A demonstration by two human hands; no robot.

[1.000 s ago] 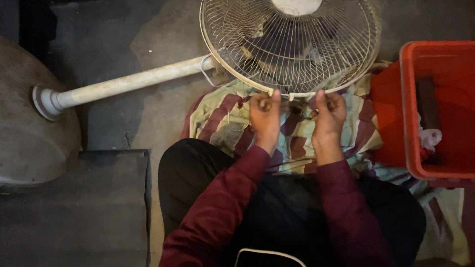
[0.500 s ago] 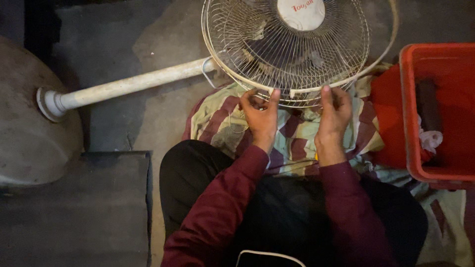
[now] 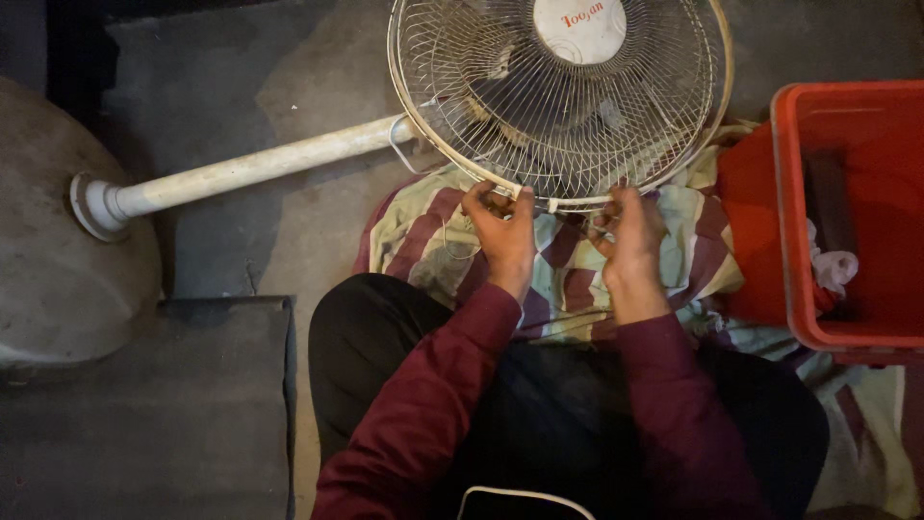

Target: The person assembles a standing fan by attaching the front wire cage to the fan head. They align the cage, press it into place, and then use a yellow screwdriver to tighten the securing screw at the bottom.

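Rough concrete floor, a striped cloth spread over it, and a pedestal fan lying on its side with both hands at the lower rim of its cage.

Round wire fan guard (image 3: 563, 106) rests on the striped cloth (image 3: 423, 241) just ahead of the seated person's knees; it looks light and springy, thin wires likely to bend under a squeeze, so the stiffer outer ring is the sound place to hold, as both hands do. Left hand (image 3: 502, 236) is curled, fingers pinching the ring at its bottom edge; right hand (image 3: 630, 236) is closed around the ring just beside it, apparently over a small clip, though that part is too dim to tell. White pole (image 3: 260, 166) runs left to the heavy round base (image 3: 58, 241). Red plastic crate (image 3: 847, 212) stands at the right, touching the cloth.
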